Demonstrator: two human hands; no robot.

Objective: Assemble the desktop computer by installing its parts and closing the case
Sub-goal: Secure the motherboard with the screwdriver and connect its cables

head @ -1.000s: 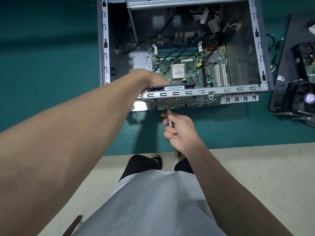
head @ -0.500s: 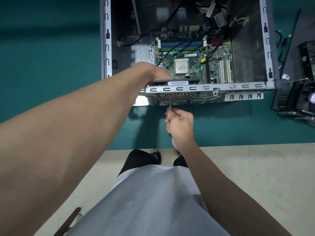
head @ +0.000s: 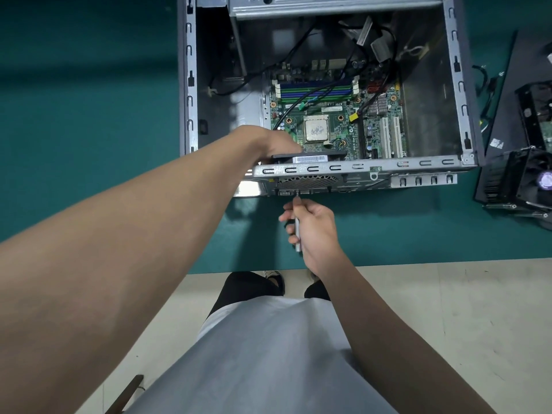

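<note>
The open case (head: 358, 168) lies on the green surface (head: 89, 115). Inside, a black fan (head: 337, 155) is set against its near wall. The left hand (head: 277, 143) is laid on the fan with its fingers hidden, so the grip cannot be told. A screwdriver (head: 297, 231) is clasped in the right hand (head: 316, 228), tip at that wall's outside.

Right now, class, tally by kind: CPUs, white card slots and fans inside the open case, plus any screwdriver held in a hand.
CPU: 1
White slots: 2
Fan: 1
Screwdriver: 1
Total: 5
</note>
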